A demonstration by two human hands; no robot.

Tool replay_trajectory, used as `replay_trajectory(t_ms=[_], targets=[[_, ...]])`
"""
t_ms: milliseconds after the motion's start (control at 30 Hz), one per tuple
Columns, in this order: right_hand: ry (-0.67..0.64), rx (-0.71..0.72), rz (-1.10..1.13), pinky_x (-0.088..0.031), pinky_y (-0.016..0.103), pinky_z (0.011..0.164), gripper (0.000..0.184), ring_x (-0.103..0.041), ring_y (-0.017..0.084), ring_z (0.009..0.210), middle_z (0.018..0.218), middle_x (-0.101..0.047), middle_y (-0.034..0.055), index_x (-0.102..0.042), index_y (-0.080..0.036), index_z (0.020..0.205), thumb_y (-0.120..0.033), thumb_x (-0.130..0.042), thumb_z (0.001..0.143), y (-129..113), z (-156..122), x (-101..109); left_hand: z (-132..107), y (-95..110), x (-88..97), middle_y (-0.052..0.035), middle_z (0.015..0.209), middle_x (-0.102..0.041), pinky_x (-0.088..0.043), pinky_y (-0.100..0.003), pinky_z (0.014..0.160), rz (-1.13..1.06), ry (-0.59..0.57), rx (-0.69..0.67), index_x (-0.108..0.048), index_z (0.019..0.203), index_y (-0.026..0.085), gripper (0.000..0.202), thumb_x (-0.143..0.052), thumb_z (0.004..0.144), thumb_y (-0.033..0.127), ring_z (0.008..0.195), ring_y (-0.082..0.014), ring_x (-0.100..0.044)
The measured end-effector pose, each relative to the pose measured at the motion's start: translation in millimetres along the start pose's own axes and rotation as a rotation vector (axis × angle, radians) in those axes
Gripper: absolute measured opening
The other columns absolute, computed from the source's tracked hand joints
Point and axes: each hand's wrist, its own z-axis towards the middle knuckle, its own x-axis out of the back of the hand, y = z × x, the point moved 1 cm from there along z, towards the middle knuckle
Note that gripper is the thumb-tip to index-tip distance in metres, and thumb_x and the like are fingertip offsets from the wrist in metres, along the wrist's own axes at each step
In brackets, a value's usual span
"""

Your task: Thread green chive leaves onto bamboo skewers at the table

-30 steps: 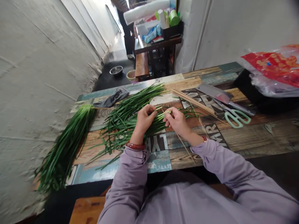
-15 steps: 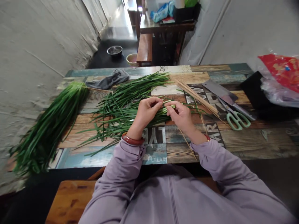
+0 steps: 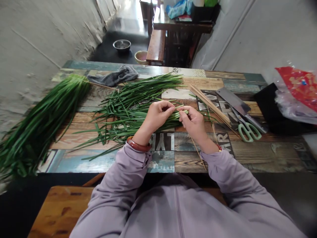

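Observation:
My left hand (image 3: 158,115) pinches a pale-ended garlic chive stem between thumb and forefinger. Close beside it, my right hand (image 3: 193,121) is closed on the whitish stem ends of several garlic chives (image 3: 182,113). The leaves of loose garlic chives (image 3: 128,124) trail leftward beneath my left wrist. Behind my hands lies another pile of chives (image 3: 153,84). A thick bundle of chives (image 3: 47,119) rests at the table's left end, its pale ends pointing away from me. What sits right between the fingertips is partly hidden.
Bamboo skewers (image 3: 210,105) lie right of my hands, with a cleaver (image 3: 234,100) and green-handled scissors (image 3: 249,131) beyond. A grey cloth (image 3: 115,76) is at the back left. Plastic bags (image 3: 297,89) crowd the right end of the patchwork-patterned table (image 3: 153,162).
The camera view has shifted slightly. Both hands stay close together over the chives, still pinching stems, with only small finger movements.

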Motion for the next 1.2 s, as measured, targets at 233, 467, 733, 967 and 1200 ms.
replay_trajectory(t_ms=[233, 467, 733, 967, 1200], targets=[[-0.016, -0.026, 0.035, -0.042, 0.021, 0.051, 0.03, -0.054, 0.01, 0.053, 0.062, -0.059, -0.0028, -0.068, -0.019, 0.103, -0.043, -0.056, 0.089, -2.2, 1.2, -0.6, 1.1, -4.2, 0.4, -0.0021, 0.073, -0.066, -0.041, -0.023, 0.065, -0.145, 0.008, 0.044, -0.07, 0.078, 0.011, 0.019, -0.065, 0.08, 0.029, 0.067, -0.0111, -0.054], [-0.004, -0.014, 0.074, -0.041, 0.021, 0.05, 0.029, -0.052, 0.008, 0.05, 0.064, -0.061, -0.0029, -0.07, -0.018, 0.101, -0.041, -0.059, 0.087, -5.0, 1.4, -1.3, 0.9, -3.0, 0.7, -0.0024, 0.073, -0.066, -0.041, -0.022, 0.063, -0.19, -0.003, 0.071, -0.069, 0.076, 0.012, 0.022, -0.068, 0.077, 0.035, 0.067, -0.0114, -0.054], [0.001, 0.009, 0.073, -0.04, 0.021, 0.048, 0.029, -0.05, 0.008, 0.048, 0.062, -0.06, -0.0033, -0.071, -0.018, 0.1, -0.041, -0.06, 0.087, -5.5, 1.2, -1.3, 0.8, -3.9, 0.6, -0.0016, 0.072, -0.067, -0.042, -0.023, 0.063, -0.243, 0.005, 0.085, -0.071, 0.076, 0.013, 0.019, -0.07, 0.076, 0.032, 0.065, -0.0108, -0.054], [-0.001, 0.009, 0.066, -0.041, 0.021, 0.049, 0.029, -0.051, 0.008, 0.048, 0.062, -0.06, -0.003, -0.071, -0.017, 0.1, -0.041, -0.059, 0.087, -5.3, 1.1, -1.3, 0.7, -4.0, 0.1, -0.0018, 0.073, -0.068, -0.042, -0.023, 0.064, -0.24, 0.004, 0.073, -0.072, 0.076, 0.013, 0.018, -0.069, 0.076, 0.031, 0.066, -0.0107, -0.054], [-0.005, 0.006, 0.061, -0.04, 0.021, 0.049, 0.029, -0.051, 0.008, 0.049, 0.064, -0.061, -0.0022, -0.071, -0.018, 0.101, -0.04, -0.058, 0.087, -5.3, 0.8, -1.0, 0.5, -6.0, -0.1, -0.0029, 0.076, -0.07, -0.045, -0.023, 0.065, -0.231, 0.016, 0.076, -0.072, 0.077, 0.014, 0.019, -0.07, 0.076, 0.032, 0.07, -0.0124, -0.058]])
